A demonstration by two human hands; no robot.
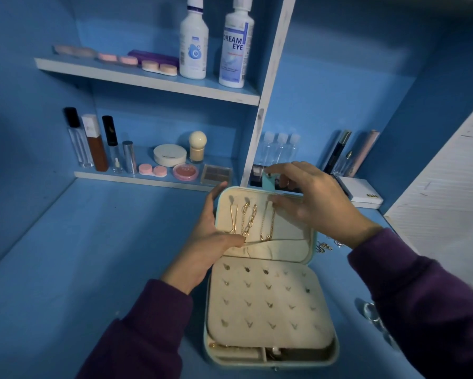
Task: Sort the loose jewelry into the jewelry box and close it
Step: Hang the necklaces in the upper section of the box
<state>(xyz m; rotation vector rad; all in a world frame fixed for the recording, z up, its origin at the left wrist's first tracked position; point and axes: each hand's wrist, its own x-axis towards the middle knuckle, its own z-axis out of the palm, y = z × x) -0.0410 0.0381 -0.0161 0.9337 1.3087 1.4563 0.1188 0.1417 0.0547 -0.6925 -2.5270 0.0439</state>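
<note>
I saw the jewelry box (260, 294) lying open. The left hand (202, 242) gripped its lid's left edge. The right hand (317, 198), blurred at the lid's top, showed no clear grasp. Loose jewelry (324, 246) lay just right of the box.

Dim light with a heavy blue cast. The brightest patch is the cream lining of the jewelry box (292, 236) between and below the grips. The right grip (312, 201) is smeared by blur at its fingers; the left grip (210, 242) is sharper. Left of the left grip, the table (93, 255) sinks into shadow. Above both, the shelf (148, 80) bows with wide-angle distortion, and the frame's edges go soft.
</note>
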